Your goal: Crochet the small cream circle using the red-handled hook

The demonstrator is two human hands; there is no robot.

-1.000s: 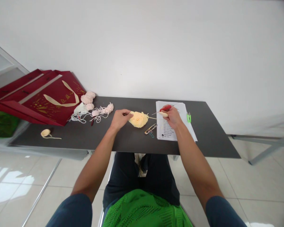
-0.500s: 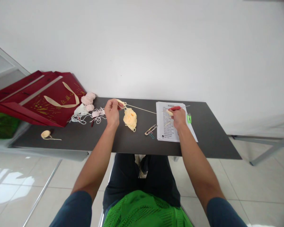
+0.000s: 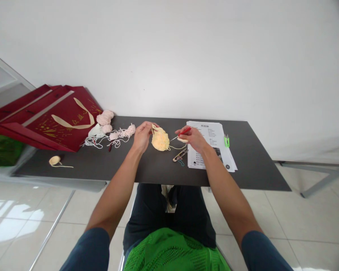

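Note:
My left hand (image 3: pixel 142 137) is closed on loops of yellow yarn at the upper left of the yellow yarn ball (image 3: pixel 160 140). In my closed right hand (image 3: pixel 197 140) is a red-handled crochet hook (image 3: pixel 184 131), its thin metal shaft pointing left toward the ball. A small cream crocheted piece (image 3: pixel 182 140) is held under the hook in the same hand. One yarn strand runs from the ball's lower right toward that piece. Just below it, small thread snips (image 3: pixel 180 155) lie on the dark table (image 3: pixel 158 171), with a teal stitch marker (image 3: pixel 181 163) beside them.
Printed sheets (image 3: pixel 194 162) lie under my right hand, with a green-handled tool (image 3: pixel 226 141) at their right edge. Pink yarn (image 3: pixel 105 117) and white yarn (image 3: pixel 96 131) sit left, by red gift bags (image 3: pixel 64 120). A cream crocheted cup (image 3: pixel 54 160) lies front left.
My right hand has moved left with the hook and cream piece, and the stretched strand now hangs slack. My left hand has shifted right and slightly down, closer to the yarn ball.

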